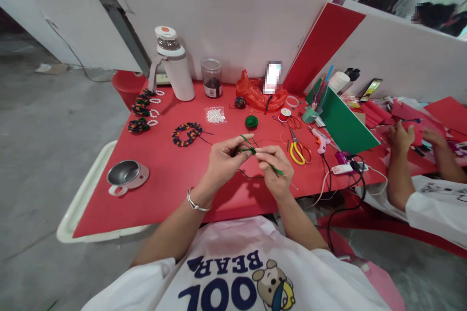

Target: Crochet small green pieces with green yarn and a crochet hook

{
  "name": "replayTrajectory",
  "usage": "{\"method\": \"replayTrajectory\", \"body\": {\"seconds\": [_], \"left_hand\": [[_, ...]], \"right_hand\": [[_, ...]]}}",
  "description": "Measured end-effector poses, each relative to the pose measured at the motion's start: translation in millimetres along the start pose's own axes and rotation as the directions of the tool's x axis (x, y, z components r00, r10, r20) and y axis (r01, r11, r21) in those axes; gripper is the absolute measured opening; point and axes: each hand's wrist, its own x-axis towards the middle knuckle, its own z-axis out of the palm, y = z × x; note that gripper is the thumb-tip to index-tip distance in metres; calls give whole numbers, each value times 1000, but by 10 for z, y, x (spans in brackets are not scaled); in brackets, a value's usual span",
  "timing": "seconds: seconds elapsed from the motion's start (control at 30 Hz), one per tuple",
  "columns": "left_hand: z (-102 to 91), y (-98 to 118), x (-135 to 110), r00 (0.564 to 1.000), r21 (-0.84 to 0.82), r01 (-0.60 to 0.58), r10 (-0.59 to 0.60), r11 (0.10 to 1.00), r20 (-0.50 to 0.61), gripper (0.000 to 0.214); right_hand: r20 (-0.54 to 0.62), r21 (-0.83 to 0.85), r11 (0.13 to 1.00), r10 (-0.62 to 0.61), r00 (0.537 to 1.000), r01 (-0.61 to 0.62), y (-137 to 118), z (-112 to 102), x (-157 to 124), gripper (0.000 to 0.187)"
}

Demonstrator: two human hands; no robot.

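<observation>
Several multicoloured yarn pieces (pixel 138 125) with pearl loops look finished near ten o'clock, left of a yarn ring (pixel 178 136). Between your hands, your left hand (pixel 226 156) pinches a small green knot (pixel 253 150), apparently barely begun, the green ball (pixel 251 122) at twelve seemingly yarn left to work; your right hand (pixel 276 167) grips a slim hook (pixel 278 172), long axis ten to four, apparently pointing ten.

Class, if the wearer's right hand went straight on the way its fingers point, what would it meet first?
The right hand would probably meet the left hand first, close ahead of it, past the green yarn between them; the exact gap in depth is unclear.
</observation>
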Motion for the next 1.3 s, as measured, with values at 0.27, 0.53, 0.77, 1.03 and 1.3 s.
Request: {"method": "replayTrajectory", "body": {"seconds": [0.27, 0.53, 0.77, 1.03, 1.3], "left_hand": [[52, -62, -5, 995, -129, 85, -91, 988, -41, 58], [-113, -15, 71, 966, -235, 249, -225, 940, 123, 53], [-242, 26, 93, 950, -152, 289, -264, 945, 166, 52], [-271, 83, 89, 931, -97, 325, -300, 941, 208, 52], [-368, 62, 144, 910, -18, 306, -287, 952, 300, 48]], "right_hand": [[-71, -180, 968, -189, 979, 174, -8, 119, 12, 24], [-41, 38, 997, -61, 997, 63, 228, 73, 15, 20], [168, 60, 997, -53, 984, 43, 253, -179, 153, 18], [223, 130, 981, -173, 959, 147, 139, -268, 253, 22], [331, 174, 977, -173, 928, 120, 109, -410, 313, 24]]}}
